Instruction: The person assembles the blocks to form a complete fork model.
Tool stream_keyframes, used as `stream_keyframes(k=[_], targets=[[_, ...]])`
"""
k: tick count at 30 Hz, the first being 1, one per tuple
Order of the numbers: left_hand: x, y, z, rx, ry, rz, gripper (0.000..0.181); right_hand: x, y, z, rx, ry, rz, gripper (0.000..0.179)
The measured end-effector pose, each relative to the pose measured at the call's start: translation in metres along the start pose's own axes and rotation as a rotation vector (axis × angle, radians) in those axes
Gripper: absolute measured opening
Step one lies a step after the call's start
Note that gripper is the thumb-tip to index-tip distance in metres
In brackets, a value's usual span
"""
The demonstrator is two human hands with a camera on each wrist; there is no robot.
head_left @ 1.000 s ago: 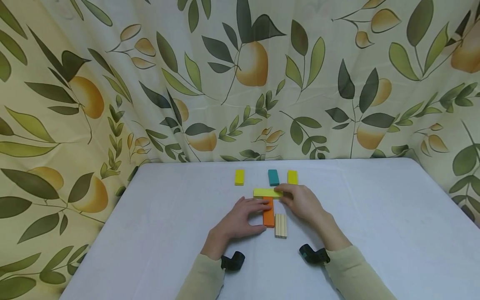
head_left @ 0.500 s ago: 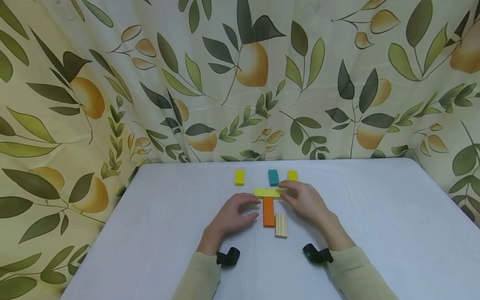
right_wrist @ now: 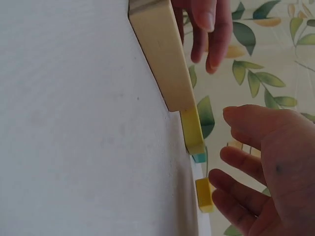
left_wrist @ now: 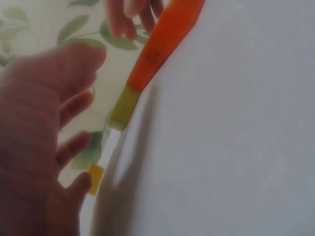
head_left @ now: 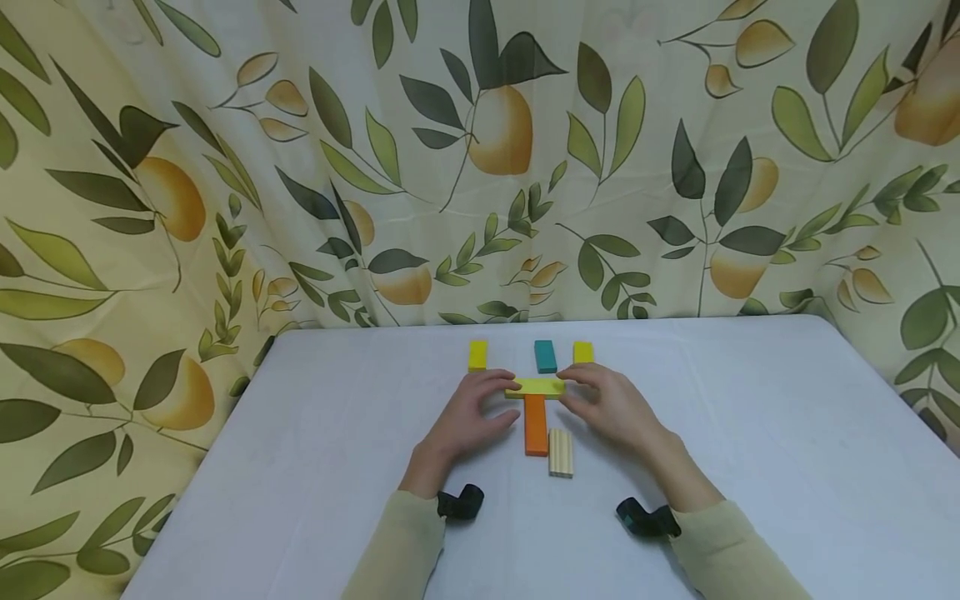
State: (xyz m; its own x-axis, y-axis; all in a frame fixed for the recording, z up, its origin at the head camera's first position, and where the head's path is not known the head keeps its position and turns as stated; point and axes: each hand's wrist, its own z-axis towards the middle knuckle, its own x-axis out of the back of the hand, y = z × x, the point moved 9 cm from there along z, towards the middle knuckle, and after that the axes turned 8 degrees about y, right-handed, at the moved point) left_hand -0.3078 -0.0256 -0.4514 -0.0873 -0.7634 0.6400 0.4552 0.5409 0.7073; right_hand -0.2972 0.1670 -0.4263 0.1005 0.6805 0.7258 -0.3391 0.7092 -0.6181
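A yellow-green wooden block lies crosswise at the far end of an orange block, together making a T on the white table. My left hand is at the crosswise block's left end, its fingertips overlapping that end in the head view. At the right end is my right hand, index fingertip and thumb close to the block. Both hands have spread, gently bent fingers; the wrist views show nothing gripped by the left hand or the right hand. A plain striped wood block lies beside the orange one.
Behind the T lie a yellow block on the left, a teal block in the middle and another yellow block, partly hidden by the right hand. A leaf-and-fruit curtain hangs behind the white-covered table.
My left hand has let go of the orange block, drawn back left, then moved forward to the crosswise block's left end. My right hand has shifted slightly right. The blocks stay in place.
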Motion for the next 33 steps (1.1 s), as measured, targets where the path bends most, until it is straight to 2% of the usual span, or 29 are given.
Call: stream_keyframes(k=[9, 17, 33], targets=[[-0.006, 0.008, 0.011, -0.076, -0.013, 0.012, 0.035, 0.0, -0.008, -0.012, 0.033, -0.016, 0.043, 0.035], [-0.014, 0.012, 0.016, -0.111, -0.07, 0.039, 0.035, -0.002, -0.016, -0.022, 0.051, -0.05, 0.074, 0.033], [-0.026, 0.01, 0.019, -0.114, -0.145, 0.081, 0.036, -0.011, -0.028, -0.046, 0.109, -0.137, 0.066, 0.041]])
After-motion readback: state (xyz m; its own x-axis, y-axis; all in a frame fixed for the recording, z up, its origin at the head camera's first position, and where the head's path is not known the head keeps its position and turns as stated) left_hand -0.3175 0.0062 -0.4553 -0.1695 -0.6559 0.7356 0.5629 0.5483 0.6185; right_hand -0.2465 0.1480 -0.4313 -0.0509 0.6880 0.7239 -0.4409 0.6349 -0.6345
